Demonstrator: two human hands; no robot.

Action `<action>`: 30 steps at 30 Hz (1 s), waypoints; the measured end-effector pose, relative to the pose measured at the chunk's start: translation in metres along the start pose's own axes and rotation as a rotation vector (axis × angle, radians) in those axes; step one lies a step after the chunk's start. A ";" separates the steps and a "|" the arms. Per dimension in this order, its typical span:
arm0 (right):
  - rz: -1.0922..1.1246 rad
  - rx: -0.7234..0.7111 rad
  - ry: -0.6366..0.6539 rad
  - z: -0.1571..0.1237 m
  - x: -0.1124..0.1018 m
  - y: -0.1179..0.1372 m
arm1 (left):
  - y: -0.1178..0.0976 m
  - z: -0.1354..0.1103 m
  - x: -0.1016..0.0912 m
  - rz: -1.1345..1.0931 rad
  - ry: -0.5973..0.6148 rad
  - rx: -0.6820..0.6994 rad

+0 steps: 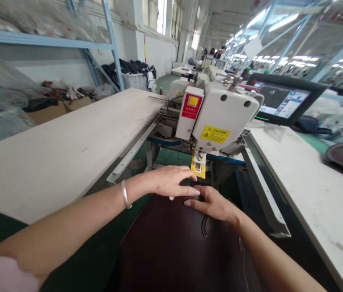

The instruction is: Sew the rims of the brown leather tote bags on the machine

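The head view showed two hands, both the person's own. The left hand (pixel 171 182) reached in from the lower left, palm down, with its fingers held flat and close together, and one metal bangle (pixel 125 194) sat on that wrist. The right hand (pixel 211 205) came in from the lower right, its fingers slightly spread and pressed down on one dark brown piece of leather (pixel 174 249). Neither hand pinched anything. The two hands lay just beside each other at the far edge of the leather, which sat between two white counters, with one curved seam (pixel 207 226) showing just below the right hand. Ahead stood one white sewing machine (pixel 220 115), its yellow clamp (pixel 198 164) just beyond the left hand's fingertips. The left counter (pixel 68 138) ran along one side of the machine and the right counter (pixel 311 194) along the other. One screen (pixel 284 101) stood beyond the right counter's far end.
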State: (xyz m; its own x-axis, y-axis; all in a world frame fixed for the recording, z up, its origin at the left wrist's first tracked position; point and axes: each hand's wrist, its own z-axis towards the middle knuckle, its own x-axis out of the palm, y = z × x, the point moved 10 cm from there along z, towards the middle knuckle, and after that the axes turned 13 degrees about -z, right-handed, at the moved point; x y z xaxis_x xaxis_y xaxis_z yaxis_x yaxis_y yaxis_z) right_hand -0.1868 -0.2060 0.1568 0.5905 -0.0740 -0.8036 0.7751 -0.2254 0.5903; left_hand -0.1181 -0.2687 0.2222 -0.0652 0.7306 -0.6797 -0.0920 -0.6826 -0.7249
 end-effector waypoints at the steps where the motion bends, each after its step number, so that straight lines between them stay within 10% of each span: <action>1: -0.065 -0.034 -0.016 -0.005 -0.007 0.014 | 0.012 0.006 0.001 -0.061 0.124 -0.057; 5: -0.340 -0.038 -0.075 -0.019 -0.028 0.033 | 0.058 0.007 0.014 -0.153 0.527 -0.357; 11: -0.210 0.089 -0.149 -0.026 -0.056 -0.041 | 0.051 0.027 -0.009 -0.637 0.271 -0.159; 15: 0.137 0.197 -0.116 -0.017 -0.060 -0.081 | 0.088 0.051 -0.007 -0.733 0.097 -0.238; 20: 0.282 0.321 -0.101 0.012 -0.081 -0.102 | 0.128 0.076 -0.014 -0.813 -0.101 -0.297; 30: 0.506 0.377 -0.030 0.043 -0.084 -0.136 | 0.129 0.058 0.005 -1.020 -0.204 -0.288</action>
State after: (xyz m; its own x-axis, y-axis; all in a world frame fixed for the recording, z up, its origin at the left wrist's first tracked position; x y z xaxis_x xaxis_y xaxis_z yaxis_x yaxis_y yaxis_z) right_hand -0.3519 -0.2105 0.1410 0.8523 -0.2872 -0.4371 0.2660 -0.4815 0.8351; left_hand -0.1875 -0.3527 0.1319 -0.2564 0.9274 0.2723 0.0389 0.2914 -0.9558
